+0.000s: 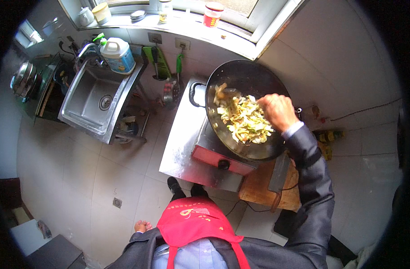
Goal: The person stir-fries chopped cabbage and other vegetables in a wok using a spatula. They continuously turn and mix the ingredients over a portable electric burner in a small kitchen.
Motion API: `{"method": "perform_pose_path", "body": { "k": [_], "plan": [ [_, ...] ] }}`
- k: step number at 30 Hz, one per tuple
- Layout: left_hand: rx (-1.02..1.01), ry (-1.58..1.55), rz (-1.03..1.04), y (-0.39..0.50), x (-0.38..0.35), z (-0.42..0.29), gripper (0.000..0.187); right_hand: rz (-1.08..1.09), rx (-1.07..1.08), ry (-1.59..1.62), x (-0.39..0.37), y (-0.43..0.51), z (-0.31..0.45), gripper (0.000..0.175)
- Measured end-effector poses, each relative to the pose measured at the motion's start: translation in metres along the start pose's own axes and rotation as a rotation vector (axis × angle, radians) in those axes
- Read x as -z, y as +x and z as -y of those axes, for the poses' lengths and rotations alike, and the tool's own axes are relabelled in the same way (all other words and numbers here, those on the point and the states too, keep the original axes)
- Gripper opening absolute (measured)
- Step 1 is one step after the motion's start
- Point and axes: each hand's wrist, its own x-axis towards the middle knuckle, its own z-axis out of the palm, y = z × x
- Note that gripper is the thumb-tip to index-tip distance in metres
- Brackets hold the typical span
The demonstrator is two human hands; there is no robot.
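Observation:
My right hand point(278, 110) is closed in a fist over the right side of a large black wok point(225, 132). It grips a spatula whose blurred blade point(232, 95) shows at the left of the food; the handle is mostly hidden by the hand and the food. Chopped, pale green and yellow cabbage point(248, 121) lies heaped in the wok, with a few bits spread toward the left wall. Low beside the red apron, my left hand point(143, 226) hangs with loosely curled fingers, and nothing shows in it. A red-fronted stove point(221, 159) with a black knob carries the wok.
A cleaver point(279, 173) lies on a wooden board point(258, 188) right of the stove. Left stand a steel sink point(87, 101) and a large white jug point(117, 55). A perforated ladle point(171, 92) hangs between. Jars point(213, 15) line the windowsill. Cords trail near the floor.

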Motion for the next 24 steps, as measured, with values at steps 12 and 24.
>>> {"method": "perform_pose_path", "body": {
  "k": [12,24],
  "plan": [
    [-0.008,-0.015,0.035,0.018,-0.015,-0.005,0.073,0.169,-0.039,-0.442,0.066,-0.052,0.040,0.004],
    [0.033,-0.069,0.037,0.011,0.000,-0.011,0.062,0.204,-0.070,-0.319,0.060,-0.049,0.039,0.012]
  ]
}}
